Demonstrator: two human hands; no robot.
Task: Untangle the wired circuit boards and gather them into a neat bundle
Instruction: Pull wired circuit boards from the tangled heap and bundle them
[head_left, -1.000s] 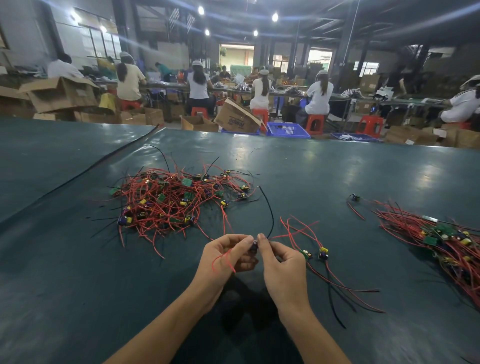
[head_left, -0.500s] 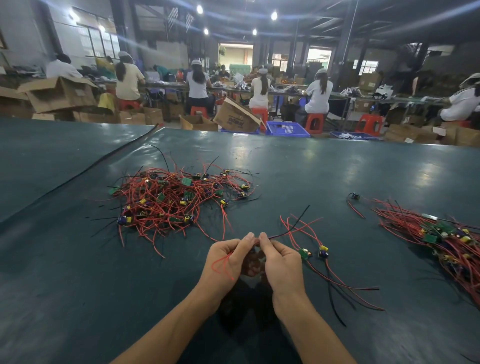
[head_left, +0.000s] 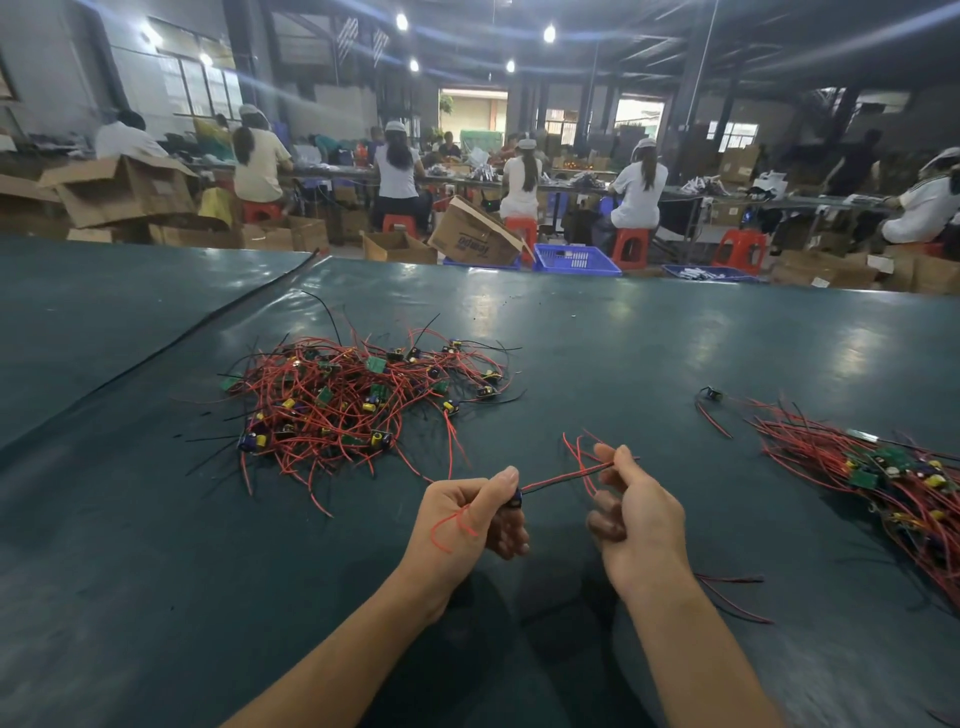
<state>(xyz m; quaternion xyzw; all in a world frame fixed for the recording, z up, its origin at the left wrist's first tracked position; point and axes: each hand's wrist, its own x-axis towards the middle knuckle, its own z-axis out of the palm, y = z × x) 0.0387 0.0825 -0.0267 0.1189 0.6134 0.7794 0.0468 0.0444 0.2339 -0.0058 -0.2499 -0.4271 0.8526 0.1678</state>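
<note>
Pinching a small circuit board (head_left: 515, 500), the left hand (head_left: 467, 519) held it over the green table (head_left: 623, 364) — its red and black wires (head_left: 561, 478) ran straight to the right hand (head_left: 644, 525), which gripped them. A tangled pile (head_left: 353, 400) lay beyond; a straighter bundle (head_left: 893, 478) far right.

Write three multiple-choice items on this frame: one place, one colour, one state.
1. The tangled pile lies: A) under the forearms B) beyond the left hand C) in a cardboard box.
2. The wires between the hands are: A) blue and white B) all yellow C) red and black.
3. Those wires are: A) drawn straight in the air B) lying slack in a heap C) wound round a wrist.
B: it sits farther up the table, past that hand.
C: a red and a black strand run together.
A: the left hand pinches the circuit board, the right hand the far end.
</note>
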